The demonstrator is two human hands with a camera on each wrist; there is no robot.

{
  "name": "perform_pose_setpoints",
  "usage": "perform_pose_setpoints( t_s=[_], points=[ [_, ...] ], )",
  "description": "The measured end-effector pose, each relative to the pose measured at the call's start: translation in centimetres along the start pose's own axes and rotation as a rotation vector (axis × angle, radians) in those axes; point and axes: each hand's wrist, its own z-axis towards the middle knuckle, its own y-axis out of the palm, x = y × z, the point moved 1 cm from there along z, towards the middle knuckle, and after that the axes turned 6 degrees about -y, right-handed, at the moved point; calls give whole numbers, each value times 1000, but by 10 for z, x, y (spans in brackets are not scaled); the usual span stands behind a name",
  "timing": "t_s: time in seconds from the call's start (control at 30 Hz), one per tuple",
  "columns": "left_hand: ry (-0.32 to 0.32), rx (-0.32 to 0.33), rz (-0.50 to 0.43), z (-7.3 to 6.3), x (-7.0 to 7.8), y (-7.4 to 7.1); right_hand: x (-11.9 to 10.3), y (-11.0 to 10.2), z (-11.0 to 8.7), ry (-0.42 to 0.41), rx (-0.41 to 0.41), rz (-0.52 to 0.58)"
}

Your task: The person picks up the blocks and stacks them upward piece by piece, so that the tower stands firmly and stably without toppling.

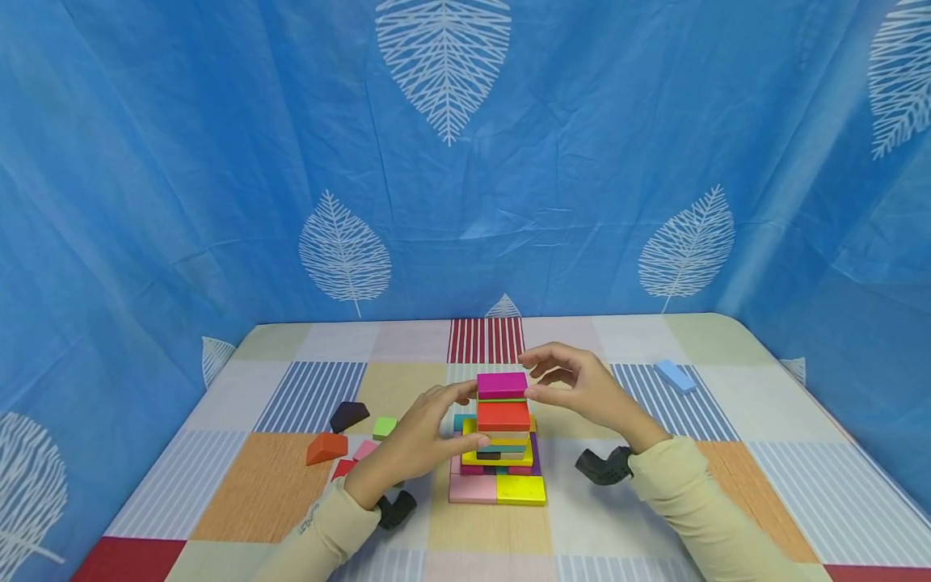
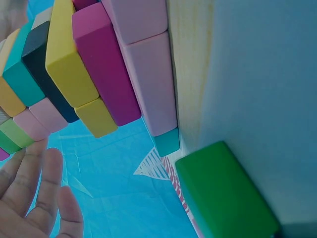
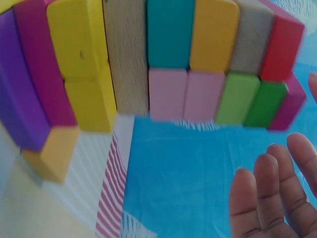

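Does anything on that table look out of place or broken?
No damage shows. Only the light-blue block stands out slightly: it lies alone at the back right, while the other loose blocks lie left of the tower.

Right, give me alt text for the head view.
A person's left grip and right grip flank a magenta-topped tower of coloured blocks. Loose blocks lie left, a light blue block right, on a patchwork tablecloth before blue leaf-print fabric.

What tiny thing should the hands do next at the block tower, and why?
Probably ease the right hand gently away from the magenta block: that block sits on top of the tower, the hand doesn't seem to grip it, and a bump might topple everything.
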Motion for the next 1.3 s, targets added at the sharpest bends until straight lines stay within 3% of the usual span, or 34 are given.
perform_pose_setpoints(
  t_s=[0.3,0.57,0.73,0.87,1.03,1.3],
  points=[
    [3,5,22,0,0,0,4,-21,-12,33,53,22],
    [-15,4,-3,-1,-2,-2,-1,-2,0,32,-69,-5],
    [-13,-1,-9,-1,-2,0,-2,6,3,30,-84,-11],
    [-9,-4,-14,0,-1,1,-2,10,2,23,-47,-17],
    [-10,-1,-14,0,-1,3,3,6,-1,18,62,-2],
    [-12,9,-5,-1,1,3,20,-24,-22,176,173,44]
  ],
)
